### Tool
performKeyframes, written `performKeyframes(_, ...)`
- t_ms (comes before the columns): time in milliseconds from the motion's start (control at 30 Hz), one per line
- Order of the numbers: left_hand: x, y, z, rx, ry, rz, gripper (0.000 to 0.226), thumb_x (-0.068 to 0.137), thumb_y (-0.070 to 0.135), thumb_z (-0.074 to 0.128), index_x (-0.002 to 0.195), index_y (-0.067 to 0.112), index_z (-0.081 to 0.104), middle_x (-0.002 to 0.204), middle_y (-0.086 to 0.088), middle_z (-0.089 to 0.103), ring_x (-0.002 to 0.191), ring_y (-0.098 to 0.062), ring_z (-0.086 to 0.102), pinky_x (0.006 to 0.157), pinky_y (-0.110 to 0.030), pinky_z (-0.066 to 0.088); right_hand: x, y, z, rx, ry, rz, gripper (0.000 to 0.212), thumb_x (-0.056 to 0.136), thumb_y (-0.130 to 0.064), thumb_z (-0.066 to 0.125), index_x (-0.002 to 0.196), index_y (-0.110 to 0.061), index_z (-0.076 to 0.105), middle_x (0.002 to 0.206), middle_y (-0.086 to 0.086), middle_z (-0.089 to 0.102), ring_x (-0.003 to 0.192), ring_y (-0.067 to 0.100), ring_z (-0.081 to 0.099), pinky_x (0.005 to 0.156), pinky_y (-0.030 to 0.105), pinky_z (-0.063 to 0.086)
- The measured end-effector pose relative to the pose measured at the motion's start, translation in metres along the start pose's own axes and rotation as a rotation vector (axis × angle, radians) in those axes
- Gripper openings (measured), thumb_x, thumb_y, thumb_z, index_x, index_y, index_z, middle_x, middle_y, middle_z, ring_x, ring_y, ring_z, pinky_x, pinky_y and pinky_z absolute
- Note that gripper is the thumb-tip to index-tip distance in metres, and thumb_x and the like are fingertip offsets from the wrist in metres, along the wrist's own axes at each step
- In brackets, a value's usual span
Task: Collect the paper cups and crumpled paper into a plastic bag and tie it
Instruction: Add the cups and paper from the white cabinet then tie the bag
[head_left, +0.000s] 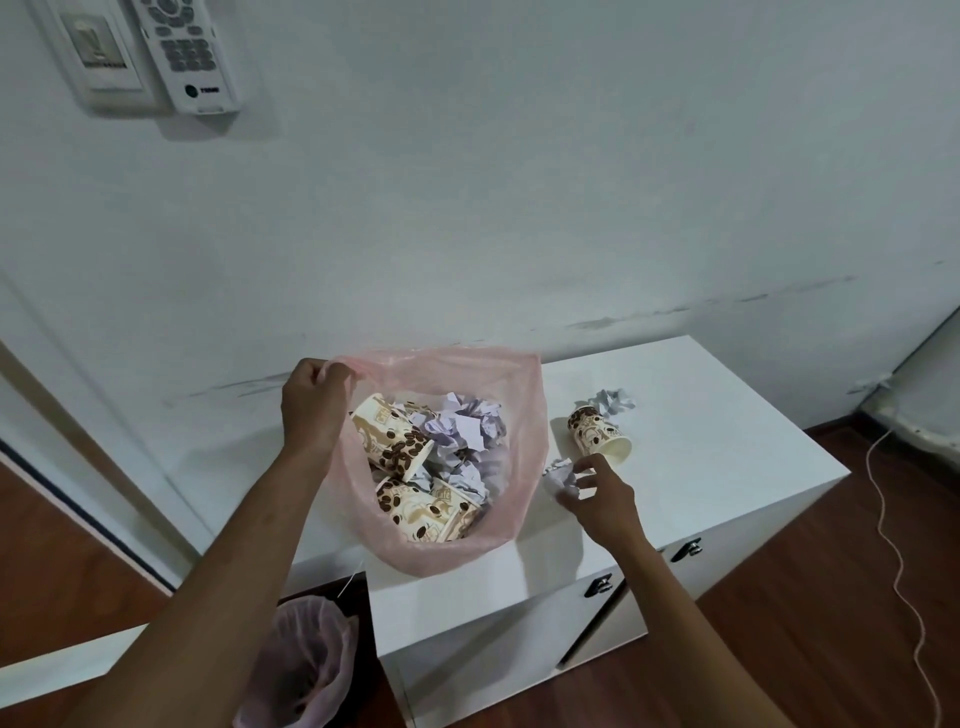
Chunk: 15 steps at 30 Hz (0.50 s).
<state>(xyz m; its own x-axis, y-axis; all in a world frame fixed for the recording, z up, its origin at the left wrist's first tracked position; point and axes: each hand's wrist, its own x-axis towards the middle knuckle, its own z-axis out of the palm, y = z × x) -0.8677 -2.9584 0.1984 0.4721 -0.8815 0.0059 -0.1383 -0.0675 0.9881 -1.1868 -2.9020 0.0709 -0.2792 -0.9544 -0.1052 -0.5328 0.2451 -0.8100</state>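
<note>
A white cabinet (701, 415) stands against the pale wall (519, 182), with wooden floor (831, 597) around it. On the wall, at top left, hang a switch plate (98, 52) and a white remote control (189, 52). On the cabinet top sits a pink plastic bag (524, 415), its mouth wide open. Inside it lie several paper cups (392, 439) printed with coffee beans, mixed with crumpled paper (467, 426). The left hand (311, 405) grips the bag's rim at its far left corner, fingers curled round the plastic. Below, beside the cabinet, is a bin lined with a pale bag (311, 660). To the right of the pink bag, one more paper cup (597, 431) lies on its side, with a paper ball (613, 400) touching it behind. The right hand (602, 493) pinches another crumpled paper piece (558, 475) on the cabinet top, just beside the bag. A thin cord (893, 545) runs over the floor at right.
</note>
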Motion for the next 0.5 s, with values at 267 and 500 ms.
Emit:
performKeyframes(267,-0.008,0.003,-0.001,-0.009,-0.015,0.002,0.019,0.088,0.013,0.052,0.071,0.021,0.052,0.075,0.005,0.052,0.069,-0.012,0.047,0.061,-0.027,0.036,-0.001,-0.005,-0.009,0.114,0.102,0.007,0.037,0.076,-0.025,0.081,0.106,-0.023,0.060,0.092,-0.004,0.070,0.085,0.014,0.068,0.069,0.026,0.052)
performKeyframes(500,-0.011,0.008,-0.002,-0.024,-0.015,0.004,0.020,0.089,0.013,0.053,0.070,0.021,0.052,0.075,0.005,0.052,0.068,-0.009,0.046,0.060,-0.026,0.035,-0.006,-0.054,-0.034,0.409,0.179,-0.062,0.035,0.077,-0.019,0.082,0.107,-0.020,0.064,0.099,0.005,0.069,0.088,0.020,0.070,0.063,0.031,0.058)
